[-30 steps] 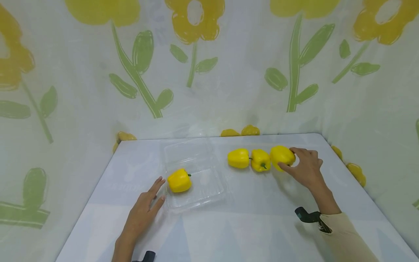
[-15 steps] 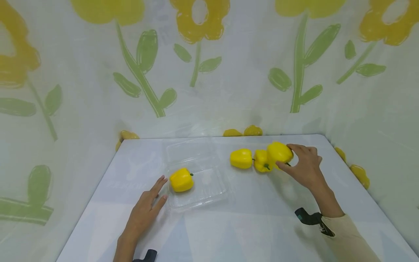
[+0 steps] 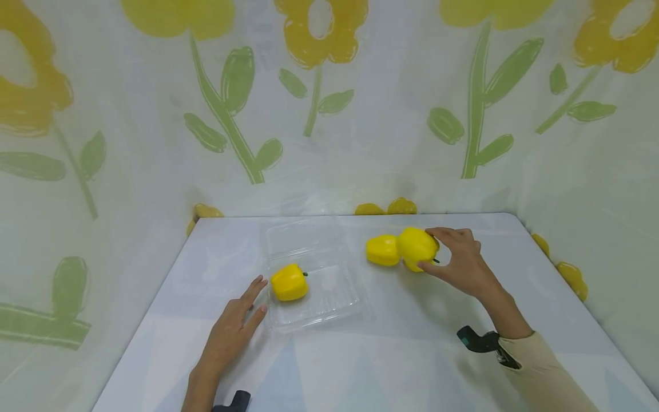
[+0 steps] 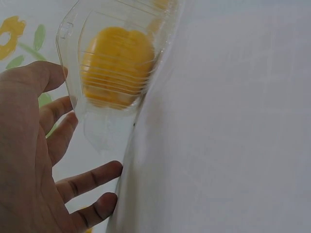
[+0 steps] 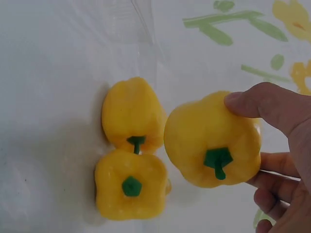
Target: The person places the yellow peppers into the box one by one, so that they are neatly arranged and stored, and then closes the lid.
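Observation:
My right hand (image 3: 460,264) pinches a yellow bell pepper (image 3: 418,244) between thumb and fingers, off the table. In the right wrist view, this held pepper's green stem faces the camera. Two more yellow peppers lie on the table: one on its side (image 5: 132,114), one with its stem toward the camera (image 5: 114,204). From the head, the held pepper hides most of the nearer one. A clear plastic clamshell box (image 3: 334,292) lies with its lid back, and a yellow pepper (image 3: 289,282) sits in its left side. My left hand (image 3: 226,332), fingers spread, touches the box's left edge.
The white table (image 3: 391,366) ends at a back edge against a hanging flower-print cloth (image 3: 360,160), which also rises at both sides. The clear lid (image 3: 298,236) lies flat behind the box. Each wrist wears a black camera mount (image 3: 479,340).
My right hand has raised the rightmost pepper from the table and carried it left, over its neighbour. The left hand stays at the box edge. The head view has shifted slightly.

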